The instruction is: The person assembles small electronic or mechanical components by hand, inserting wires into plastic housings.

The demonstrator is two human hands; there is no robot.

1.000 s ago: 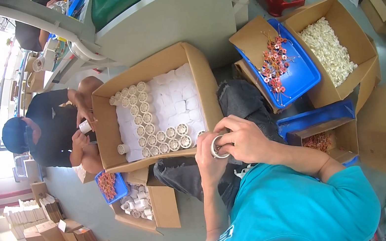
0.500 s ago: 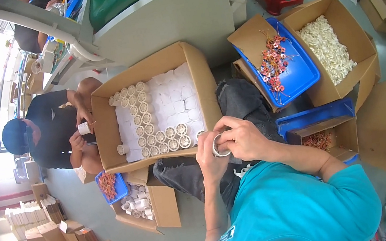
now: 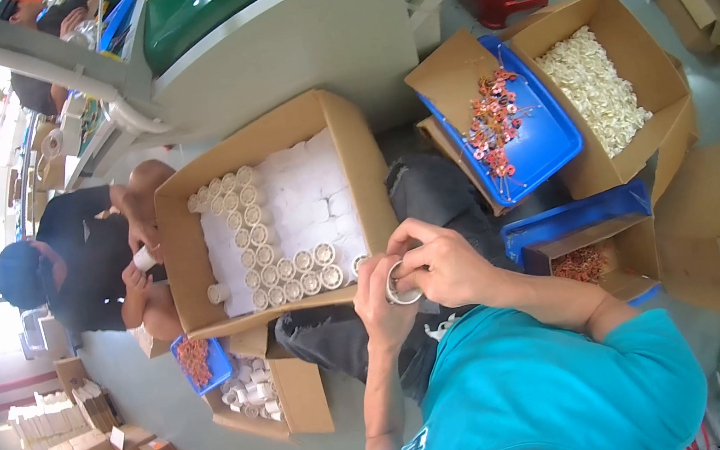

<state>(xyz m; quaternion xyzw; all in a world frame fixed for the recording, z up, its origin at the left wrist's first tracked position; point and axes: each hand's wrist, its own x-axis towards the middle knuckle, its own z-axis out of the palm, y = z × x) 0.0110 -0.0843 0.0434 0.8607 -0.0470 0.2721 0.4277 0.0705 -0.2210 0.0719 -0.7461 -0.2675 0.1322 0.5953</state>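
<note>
My left hand (image 3: 378, 304) is wrapped round a white round plastic housing (image 3: 396, 290), its open rim turned up. My right hand (image 3: 449, 269) has its fingers bent and its fingertips at the housing's mouth; whether a small part is pinched there is hidden. Just beyond my hands stands a large cardboard box (image 3: 358, 169). Inside it, on a white layer, several similar white housings (image 3: 324, 254) stand in rows along the left and near sides. One more housing (image 3: 359, 264) shows beside my left fingers.
A blue tray (image 3: 553, 145) of red wired parts (image 3: 494, 126) and a carton of small white pieces (image 3: 591, 88) stand to the right. Nearer lies an open box with reddish parts (image 3: 582, 264). At left, a co-worker (image 3: 95, 255) holds a white housing (image 3: 144, 259). A bench (image 3: 280, 60) stands behind.
The whole view has shifted slightly, so the boxes appear farther left. My hands stay together on the housing, with the right fingers slightly moved. The co-worker's housing is tilted differently.
</note>
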